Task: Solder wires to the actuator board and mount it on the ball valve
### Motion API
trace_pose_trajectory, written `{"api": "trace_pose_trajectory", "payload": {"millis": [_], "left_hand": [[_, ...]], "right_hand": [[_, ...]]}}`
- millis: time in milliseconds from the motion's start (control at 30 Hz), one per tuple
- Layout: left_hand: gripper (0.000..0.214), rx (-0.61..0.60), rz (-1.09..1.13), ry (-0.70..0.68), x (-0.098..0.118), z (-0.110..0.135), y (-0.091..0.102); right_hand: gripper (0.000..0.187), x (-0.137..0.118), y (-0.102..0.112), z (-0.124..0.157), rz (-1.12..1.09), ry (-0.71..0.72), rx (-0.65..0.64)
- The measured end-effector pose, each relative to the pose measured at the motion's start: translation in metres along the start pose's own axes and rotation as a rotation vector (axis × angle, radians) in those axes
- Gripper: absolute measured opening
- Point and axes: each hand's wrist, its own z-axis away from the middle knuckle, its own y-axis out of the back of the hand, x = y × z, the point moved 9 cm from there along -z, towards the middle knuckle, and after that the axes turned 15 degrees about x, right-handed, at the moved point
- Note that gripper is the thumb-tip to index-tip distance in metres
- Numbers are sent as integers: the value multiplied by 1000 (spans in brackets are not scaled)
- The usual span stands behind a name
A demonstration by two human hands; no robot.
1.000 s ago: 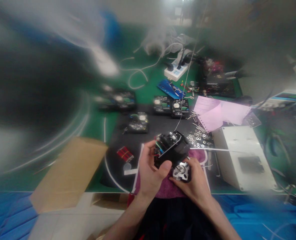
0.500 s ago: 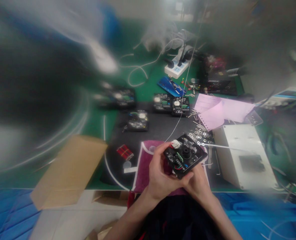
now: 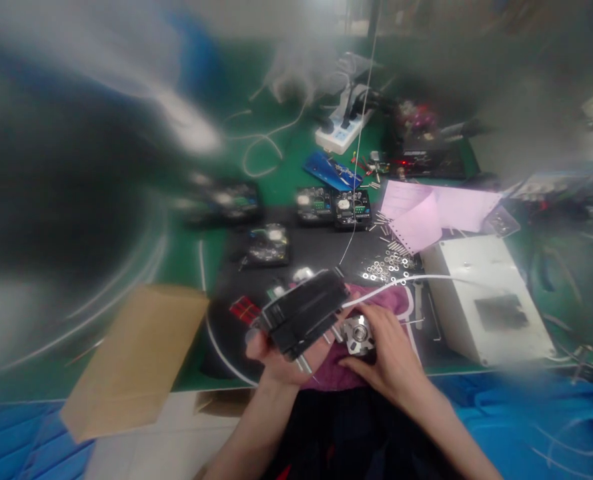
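My left hand (image 3: 276, 357) is closed under a black electronic module (image 3: 303, 310), which it holds tilted with its flat dark back showing. Metal pins stick out of the module's lower edge. My right hand (image 3: 383, 357) is closed on a small silver motor (image 3: 359, 333) that rests on a maroon cloth (image 3: 336, 373). The module and the motor sit close together. A thin white wire (image 3: 361, 120) runs up from this spot to the top of the view.
Several black circuit modules (image 3: 333, 203) lie on the dark mat (image 3: 321, 250) beyond. Loose washers and pins (image 3: 389, 267), pink paper (image 3: 436, 210), a white box (image 3: 481, 297), a cardboard box (image 3: 136, 353), a power strip (image 3: 339, 137) and a small red part (image 3: 243, 310) surround my hands.
The module has swung from board face up to its dark back showing and moved left. My right hand and the silver motor have come back into sight beside it.
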Motion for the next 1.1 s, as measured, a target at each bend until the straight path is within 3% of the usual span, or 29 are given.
{"api": "trace_pose_trajectory", "payload": {"millis": [133,367,533,667,800,867,1000,1100], "left_hand": [[71,-8,235,120,-4,-1,-9],[68,-63,244,79,5,5,-22],[72,41,259,156,1,6,-18],[65,57,311,157,4,7,-19],[71,88,110,63,9,6,-15],[71,112,-59,-73,20,7,-14],[79,93,-398,-405,44,20,-32],[84,65,-505,-461,40,29,-45]], "right_hand": [[104,7,-6,10,14,-30,108],[100,8,-2,8,16,-41,192],[94,9,-5,8,28,-39,214],[83,9,-5,7,26,-36,216],[78,7,-3,4,15,-33,217],[76,7,-2,4,11,-31,227],[68,10,-4,6,-3,-24,242],[57,13,-5,8,-11,-34,261]]}}
